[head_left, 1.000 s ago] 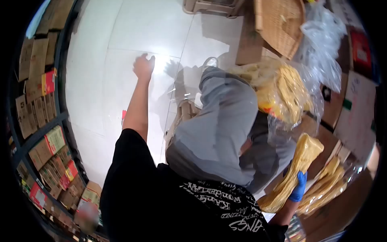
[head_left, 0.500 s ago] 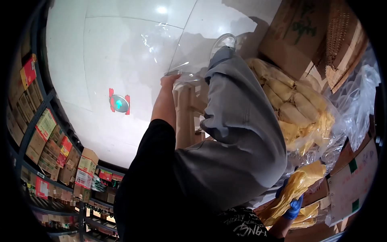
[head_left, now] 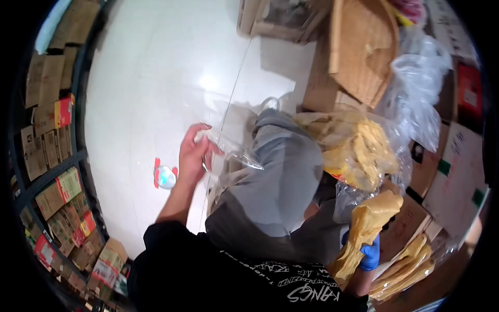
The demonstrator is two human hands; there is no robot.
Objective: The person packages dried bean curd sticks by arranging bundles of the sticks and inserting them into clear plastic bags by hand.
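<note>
My bare left hand point(head_left: 195, 153) is closed on a clear plastic bag point(head_left: 241, 156), raised over the floor beside my grey trouser leg. The thin film stretches from the fingers towards my knee. On the other side, my right hand point(head_left: 370, 255) wears a blue glove and grips a long bundle of wrinkled yellow sheets point(head_left: 371, 216), which look like dried tofu skin. Its fingers wrap round the bundle. More yellow sheets point(head_left: 410, 270) lie to the right of that hand. Beyond my knee is an open clear sack point(head_left: 364, 151) with similar yellow pieces inside.
Shelves of cartons point(head_left: 57, 192) line the left side. A woven basket point(head_left: 364, 47) and crumpled clear plastic point(head_left: 416, 88) lie at the upper right, near a white box point(head_left: 455, 177). A beige stool-like frame point(head_left: 283, 21) stands on the tiled floor point(head_left: 140, 83). A round floor sticker point(head_left: 166, 178) is at left.
The view has shifted, showing more of the basket and floor ahead. My left hand has come up from beside the stool with the clear bag. My right hand still holds the yellow bundle.
</note>
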